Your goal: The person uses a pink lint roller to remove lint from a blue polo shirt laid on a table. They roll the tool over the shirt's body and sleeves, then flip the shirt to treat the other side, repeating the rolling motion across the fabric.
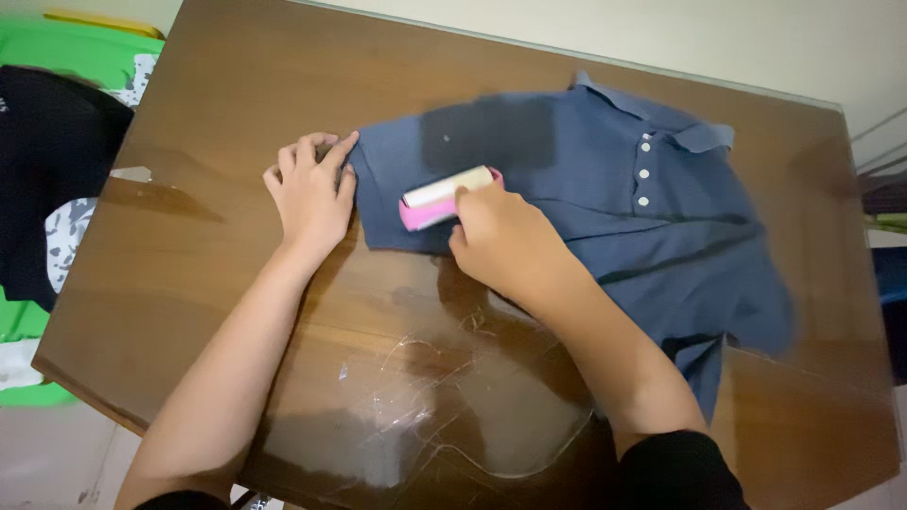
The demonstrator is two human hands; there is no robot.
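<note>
Gripping: right hand (pixel 505 241) closed on pink lint roller (pixel 444 198); left hand (pixel 312 194) flat, pinning blue polo shirt (pixel 614 203); roller handle hidden.

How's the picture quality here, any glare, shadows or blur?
Head view: soft glare on the glossy table; a dark shadow patch on the blue shirt above the lint roller; the shirt's lower right edge looks smeared; both hands fairly sharp.

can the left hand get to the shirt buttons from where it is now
Probably not easily. The left hand presses the sleeve edge of the blue shirt, and the right hand with the lint roller lies between it and the buttons.
</note>
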